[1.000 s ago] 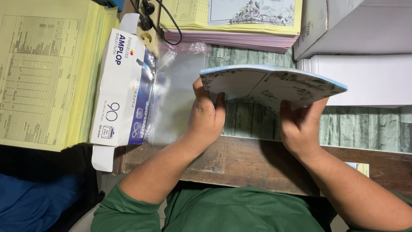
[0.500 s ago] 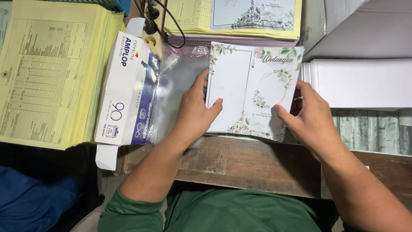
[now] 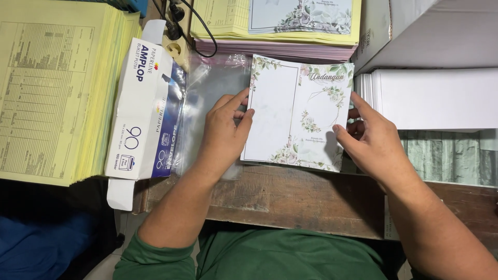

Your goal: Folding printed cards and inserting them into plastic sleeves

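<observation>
A white card with green floral borders (image 3: 295, 111) lies open and flat in front of me. My left hand (image 3: 224, 132) grips its left edge, thumb on top. My right hand (image 3: 374, 139) holds its right edge, thumb pressing the lower right part. Under the card's left side and my left hand lies a stack of clear plastic sleeves (image 3: 207, 98).
A white and blue envelope box (image 3: 142, 111) lies left of the sleeves, and a thick pile of yellow forms (image 3: 49, 88) beyond it. More cards on yellow and pink sheets (image 3: 290, 26) sit at the back. White paper stack (image 3: 436, 98) at right. Wooden table edge (image 3: 290, 199) runs below.
The card was folded and tilted edge-on a second ago; it has since been opened and laid flat facing up. Both hands stayed on its left and right edges.
</observation>
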